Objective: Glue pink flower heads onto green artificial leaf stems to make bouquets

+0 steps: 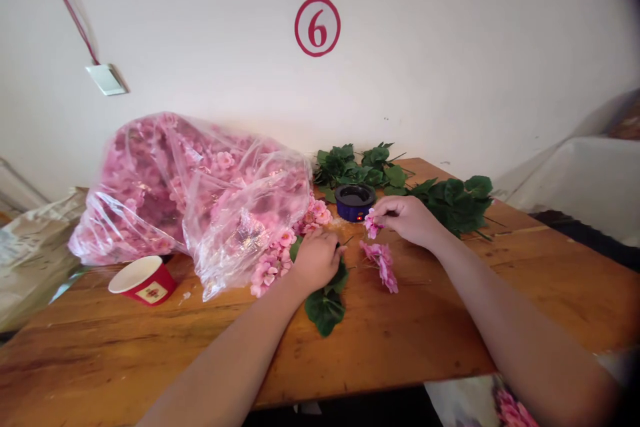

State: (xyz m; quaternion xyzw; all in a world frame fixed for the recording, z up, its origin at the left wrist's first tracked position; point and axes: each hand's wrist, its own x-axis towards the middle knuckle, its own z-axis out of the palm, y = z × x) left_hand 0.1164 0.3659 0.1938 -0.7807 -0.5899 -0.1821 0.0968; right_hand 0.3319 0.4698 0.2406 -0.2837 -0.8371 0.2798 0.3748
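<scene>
My left hand (pixel 319 259) is closed around a green leaf stem (pixel 326 307), its broad leaves hanging below the fingers over the wooden table. In my right hand (pixel 407 217) a small pink flower (pixel 372 223) is pinched between thumb and fingertips, just beside a small dark blue round pot (pixel 355 202) with a lit red light and dark contents. Another pink flower bunch (pixel 383 265) lies on the table between my hands. Loose pink blossoms (pixel 270 268) spill from the bag's mouth to the left of my left hand.
A large clear plastic bag (pixel 200 180) full of pink flowers fills the left side. In front of it stands a red paper cup (pixel 150 283). Green leaf bunches (pixel 357 167) lie behind the pot, and more leaves (pixel 455 203) lie to its right on the wooden table (pixel 400 340).
</scene>
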